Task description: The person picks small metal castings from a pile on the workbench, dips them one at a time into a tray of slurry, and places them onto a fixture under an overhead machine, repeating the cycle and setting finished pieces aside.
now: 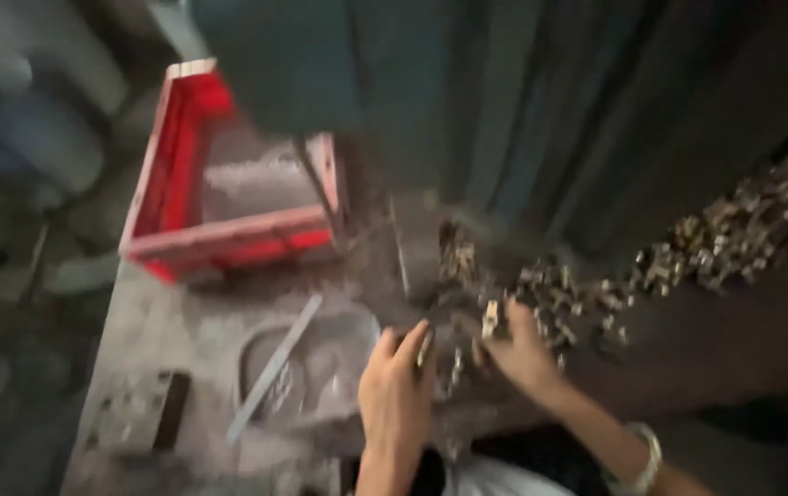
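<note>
The small brass parts (559,294) lie heaped along the bench's right edge. My right hand (518,354) pinches one; my left hand (399,386) curls narrow beside it, whether holding anything I cannot tell. A careless sweep could knock pieces off near the red crate (229,234).

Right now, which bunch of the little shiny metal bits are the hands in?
The near bunch, right by the left hand and right hand. The other bunch lies farther right, with no hand near it.
</note>
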